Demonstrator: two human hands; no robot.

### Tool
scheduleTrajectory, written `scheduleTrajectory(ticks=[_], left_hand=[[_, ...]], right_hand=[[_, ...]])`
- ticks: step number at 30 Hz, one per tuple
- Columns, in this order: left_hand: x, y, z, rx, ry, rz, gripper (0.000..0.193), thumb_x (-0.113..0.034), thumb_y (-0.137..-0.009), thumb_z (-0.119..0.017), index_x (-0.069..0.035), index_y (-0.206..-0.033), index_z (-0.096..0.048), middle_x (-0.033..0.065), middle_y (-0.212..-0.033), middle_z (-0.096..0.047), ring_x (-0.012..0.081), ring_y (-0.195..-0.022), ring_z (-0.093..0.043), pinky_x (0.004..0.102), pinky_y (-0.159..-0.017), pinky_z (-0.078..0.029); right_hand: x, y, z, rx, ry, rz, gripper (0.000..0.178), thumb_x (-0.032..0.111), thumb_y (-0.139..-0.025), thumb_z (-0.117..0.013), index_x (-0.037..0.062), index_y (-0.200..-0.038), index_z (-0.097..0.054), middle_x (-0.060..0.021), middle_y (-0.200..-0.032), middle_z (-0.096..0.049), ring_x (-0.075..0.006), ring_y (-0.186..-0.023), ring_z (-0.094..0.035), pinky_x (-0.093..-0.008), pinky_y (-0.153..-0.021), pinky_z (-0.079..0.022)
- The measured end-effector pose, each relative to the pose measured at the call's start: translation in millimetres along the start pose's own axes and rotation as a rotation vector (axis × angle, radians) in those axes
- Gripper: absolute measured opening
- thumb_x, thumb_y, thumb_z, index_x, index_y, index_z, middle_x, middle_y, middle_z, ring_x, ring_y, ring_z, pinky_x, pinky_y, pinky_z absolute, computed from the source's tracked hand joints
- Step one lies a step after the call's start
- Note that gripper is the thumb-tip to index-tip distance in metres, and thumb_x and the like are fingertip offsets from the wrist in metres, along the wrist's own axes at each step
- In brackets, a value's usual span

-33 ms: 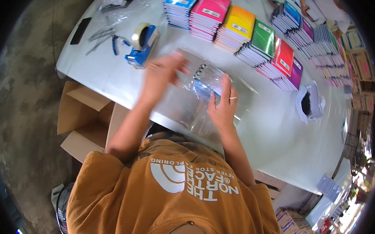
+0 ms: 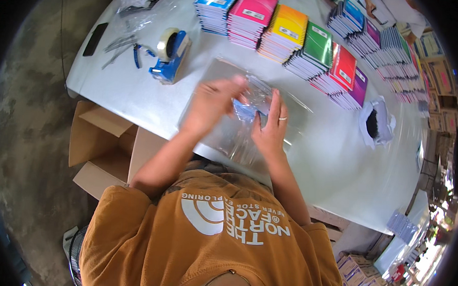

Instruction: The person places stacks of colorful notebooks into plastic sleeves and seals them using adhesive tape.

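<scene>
A small spiral notebook in clear plastic [image 2: 248, 111], blue and white where it shows, lies on the table before me. My right hand [image 2: 271, 127], with a ring on one finger, grips its right side between thumb and fingers. Over the left part of this wrapped notebook hovers my left hand [image 2: 215, 101]. Motion smears its fingers, so whether they pinch the film cannot be made out. Beneath both hands spreads a pile of flat clear plastic bags [image 2: 217, 127], reaching the table's near edge.
Stacked notebooks in blue, pink, yellow [image 2: 284, 30], green, red and purple line the far side. A blue tape dispenser [image 2: 168, 63], pliers [image 2: 136, 55] and a dark phone [image 2: 95, 39] lie left. An open carton [image 2: 104, 137] stands below; a white bag [image 2: 377, 123] sits right.
My left hand has moved right, from the bags' upper left onto the wrapped notebook. My right hand stays at the notebook's right side. The whole view has shifted slightly.
</scene>
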State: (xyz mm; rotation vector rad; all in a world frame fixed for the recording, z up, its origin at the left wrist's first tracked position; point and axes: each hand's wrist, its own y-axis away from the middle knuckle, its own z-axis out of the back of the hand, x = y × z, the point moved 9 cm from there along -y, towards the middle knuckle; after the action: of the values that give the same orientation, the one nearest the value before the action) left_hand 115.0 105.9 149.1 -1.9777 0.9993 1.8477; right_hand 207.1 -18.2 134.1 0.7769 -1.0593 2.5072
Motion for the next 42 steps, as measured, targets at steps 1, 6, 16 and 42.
scheduleTrajectory(ticks=[1, 6, 16, 42], left_hand=[[27.0, -1.2, -12.6, 0.004, -0.089, 0.087, 0.034, -0.033, -0.085, -0.065, -0.003, -0.070, -0.066, 0.0023, -0.058, -0.060, 0.0057, -0.043, -0.046, 0.0211, -0.041, -0.036], [86.6, -0.2, -14.5, -0.008, -0.213, 0.217, 0.042, -0.039, -0.079, -0.071, -0.004, -0.059, -0.059, 0.0012, -0.051, -0.053, 0.0059, -0.042, -0.044, 0.0213, -0.038, -0.033], [160.0, 16.7, -16.2, 0.393, -0.663, 0.292, 0.039, -0.041, -0.081, -0.066, -0.002, -0.088, -0.065, 0.0051, -0.066, -0.062, 0.0145, -0.054, -0.058, 0.0318, -0.052, -0.048], [47.3, 17.0, 32.2, -0.028, -0.513, -0.492, 0.051, -0.018, -0.091, -0.053, -0.001, -0.136, -0.034, 0.0197, -0.141, -0.035, 0.0362, -0.130, -0.033, 0.0393, -0.104, -0.030]], right_hand=[[0.8, -2.5, -0.8, 0.008, -0.059, -0.007, 0.073, -0.007, -0.071, -0.061, 0.0016, -0.137, -0.032, -0.0181, -0.134, -0.039, -0.0290, -0.107, -0.051, -0.0390, -0.091, -0.041], [3.1, -9.4, -1.8, 0.183, 0.005, -0.041, 0.061, -0.006, -0.074, -0.059, 0.0019, -0.131, -0.042, -0.0184, -0.140, -0.029, -0.0290, -0.105, -0.051, -0.0397, -0.091, -0.040], [-1.4, -58.9, -25.5, 0.377, 0.144, -0.231, 0.068, 0.016, -0.061, -0.079, 0.0035, -0.121, -0.049, -0.0164, -0.128, -0.046, -0.0333, -0.108, -0.050, -0.0398, -0.090, -0.041], [-15.6, 5.5, -54.6, -0.128, -0.603, -0.481, 0.049, 0.020, -0.085, -0.062, 0.0004, -0.125, -0.043, -0.0130, -0.114, -0.052, -0.0202, -0.108, -0.050, -0.0322, -0.093, -0.039]])
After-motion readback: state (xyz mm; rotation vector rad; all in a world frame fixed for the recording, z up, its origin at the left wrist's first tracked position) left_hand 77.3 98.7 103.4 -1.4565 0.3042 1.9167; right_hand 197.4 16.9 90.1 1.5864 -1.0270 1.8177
